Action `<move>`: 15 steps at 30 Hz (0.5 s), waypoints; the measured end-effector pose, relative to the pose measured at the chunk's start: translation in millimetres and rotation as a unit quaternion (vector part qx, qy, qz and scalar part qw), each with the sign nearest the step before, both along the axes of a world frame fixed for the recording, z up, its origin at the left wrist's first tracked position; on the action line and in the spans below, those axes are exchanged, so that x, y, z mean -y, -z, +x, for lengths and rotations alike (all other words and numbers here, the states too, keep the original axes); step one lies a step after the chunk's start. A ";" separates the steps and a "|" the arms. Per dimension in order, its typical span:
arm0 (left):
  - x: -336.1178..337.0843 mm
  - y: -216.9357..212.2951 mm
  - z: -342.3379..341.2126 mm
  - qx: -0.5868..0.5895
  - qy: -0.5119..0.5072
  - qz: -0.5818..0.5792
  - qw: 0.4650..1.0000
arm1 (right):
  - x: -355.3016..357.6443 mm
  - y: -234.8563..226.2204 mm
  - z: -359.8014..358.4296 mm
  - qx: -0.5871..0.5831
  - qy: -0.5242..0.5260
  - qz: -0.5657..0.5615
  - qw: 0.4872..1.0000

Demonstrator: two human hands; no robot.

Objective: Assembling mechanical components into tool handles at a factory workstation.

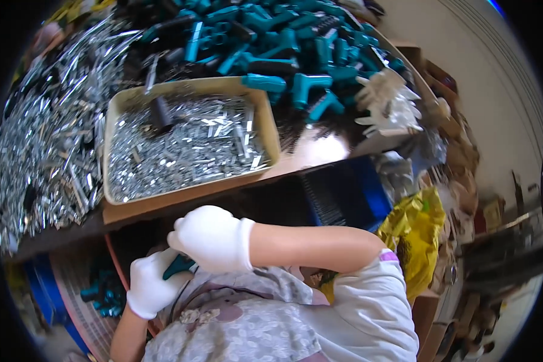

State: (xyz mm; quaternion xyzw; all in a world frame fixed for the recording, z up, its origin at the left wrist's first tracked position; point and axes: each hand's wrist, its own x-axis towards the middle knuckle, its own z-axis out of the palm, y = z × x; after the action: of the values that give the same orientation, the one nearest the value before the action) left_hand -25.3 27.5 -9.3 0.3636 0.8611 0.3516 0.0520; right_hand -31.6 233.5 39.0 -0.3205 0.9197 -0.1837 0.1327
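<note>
My left hand point(153, 283), in a white knit glove, is closed around a teal plastic piece point(178, 266) in front of my body. Only part of that piece shows between the fingers. My right hand point(210, 240), also gloved in white, is closed just above and beside it. Its fingertips point down toward the left hand, and whatever they grip is hidden. Beyond the hands, on the bench, stands a cream tray point(190, 188) filled with small shiny metal strips. A dark cylindrical piece point(160, 114) lies on those strips.
Loose metal parts point(48, 139) are heaped at the left. Teal pistol-shaped plastic pieces point(277, 45) pile up at the back. White gloves point(389, 102) lie at the right, above a blue bin point(368, 187) and a yellow bag point(413, 235). More teal pieces point(107, 295) sit at lower left.
</note>
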 end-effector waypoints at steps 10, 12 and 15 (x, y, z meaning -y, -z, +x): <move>-4.4 -17.7 5.8 0.024 0.034 0.004 0.999 | 10.6 61.3 -1.2 0.153 0.226 -0.591 0.759; -3.2 -15.1 2.9 0.013 0.020 0.013 1.000 | 9.2 53.7 -3.6 0.209 0.286 -0.572 0.740; -9.4 -23.7 -5.6 -0.010 0.040 0.031 0.999 | 14.6 57.4 -4.7 0.171 0.282 -0.583 0.743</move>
State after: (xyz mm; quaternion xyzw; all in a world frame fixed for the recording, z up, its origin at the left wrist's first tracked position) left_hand -30.9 36.9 14.4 0.4030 0.8350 0.3717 0.0461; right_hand -36.3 219.0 -18.3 -0.0246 0.6436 -0.7648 0.0172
